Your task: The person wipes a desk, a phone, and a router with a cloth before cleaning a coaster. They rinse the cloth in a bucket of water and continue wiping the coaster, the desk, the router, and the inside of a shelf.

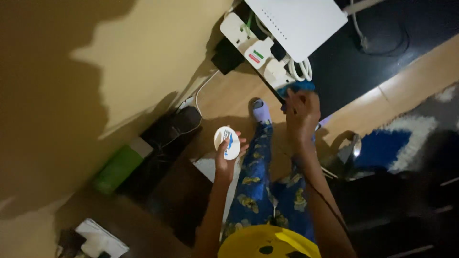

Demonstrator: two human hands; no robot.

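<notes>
My left hand point(228, 155) holds a small round white tub point(227, 142) with a blue mark on its lid, lifted over my left leg. My right hand point(302, 112) is closed on a blue cloth point(297, 87) and presses it against the edge of a dark shelf point(363, 71) just below a white power strip point(256, 50) full of plugs. I wear blue trousers with a yellow pattern point(253, 186), a pale blue sock point(261, 112) and a yellow top point(267, 243).
A flat white box point(299, 24) with coiled white cables point(301, 69) lies on the shelf. A cream wall point(143, 52) runs along the left, with a green object point(117, 168) and a black bag point(167, 134) at its foot. A blue and white rug point(397, 143) lies at right.
</notes>
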